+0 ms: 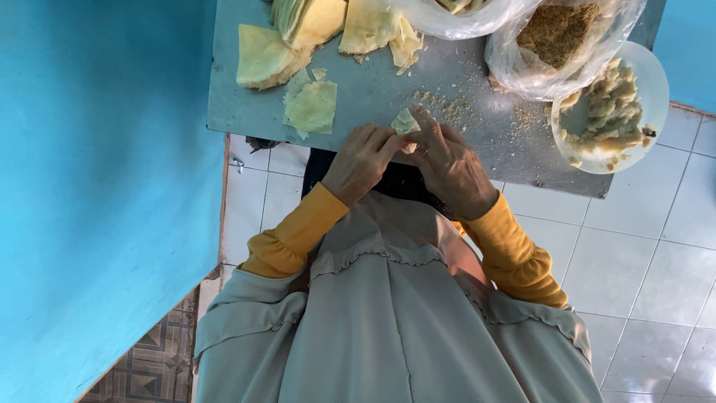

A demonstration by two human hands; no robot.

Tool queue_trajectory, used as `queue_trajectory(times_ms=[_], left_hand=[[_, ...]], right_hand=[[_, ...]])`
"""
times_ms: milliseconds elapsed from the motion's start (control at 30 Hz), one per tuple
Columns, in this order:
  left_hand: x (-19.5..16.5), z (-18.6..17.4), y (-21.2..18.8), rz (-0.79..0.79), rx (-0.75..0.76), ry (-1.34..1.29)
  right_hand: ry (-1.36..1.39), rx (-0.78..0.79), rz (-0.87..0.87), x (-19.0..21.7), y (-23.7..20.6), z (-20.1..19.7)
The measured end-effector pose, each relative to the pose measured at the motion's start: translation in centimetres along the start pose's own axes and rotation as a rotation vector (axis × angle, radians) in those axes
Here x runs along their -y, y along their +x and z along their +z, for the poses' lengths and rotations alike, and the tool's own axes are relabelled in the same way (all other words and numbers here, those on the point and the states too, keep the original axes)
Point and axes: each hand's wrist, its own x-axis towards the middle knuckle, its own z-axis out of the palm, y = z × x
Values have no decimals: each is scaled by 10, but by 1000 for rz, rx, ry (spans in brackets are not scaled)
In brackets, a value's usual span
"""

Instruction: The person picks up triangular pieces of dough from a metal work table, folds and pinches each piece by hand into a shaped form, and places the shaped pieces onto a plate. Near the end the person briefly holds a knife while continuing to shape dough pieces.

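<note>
At the near edge of a grey metal table (246, 112), my left hand (362, 160) and my right hand (451, 164) meet around a small pale-yellow pastry wrapper (406, 122). Fingers of both hands pinch it, folded, with a bit of filling showing under it. Both arms wear yellow sleeves. A loose wrapper piece (312, 106) lies flat just left of my left hand. Crumbs are scattered on the table beyond my right hand.
Stacks of folded wrappers (298, 33) lie at the table's far left. A clear bag of brown crumbs (556, 37) and a white plate of pale filling lumps (615, 112) sit at the right. A turquoise wall is left; white tile floor is below.
</note>
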Motion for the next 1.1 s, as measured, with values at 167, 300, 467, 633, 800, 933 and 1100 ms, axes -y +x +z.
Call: queue_trajectory(times_ms=[167, 300, 467, 633, 800, 933, 1100], left_hand=[[-7, 1, 9, -147, -6, -73], [-9, 5, 12, -179, -28, -25], [-11, 5, 4, -44, -22, 103], [-5, 5, 2, 30, -28, 127], [0, 7, 12, -98, 123, 109], [12, 4, 34, -230, 211, -52], [26, -1, 51, -364, 367, -167]], right_hand=[[-34, -47, -61, -10, 9, 3], [259, 55, 177, -21, 20, 3], [79, 2, 54, -20, 19, 4], [-126, -70, -122, -13, 4, 8], [-89, -204, -229, -17, 10, 8], [295, 123, 208, -32, 31, -4], [274, 110, 179, -33, 33, -2]])
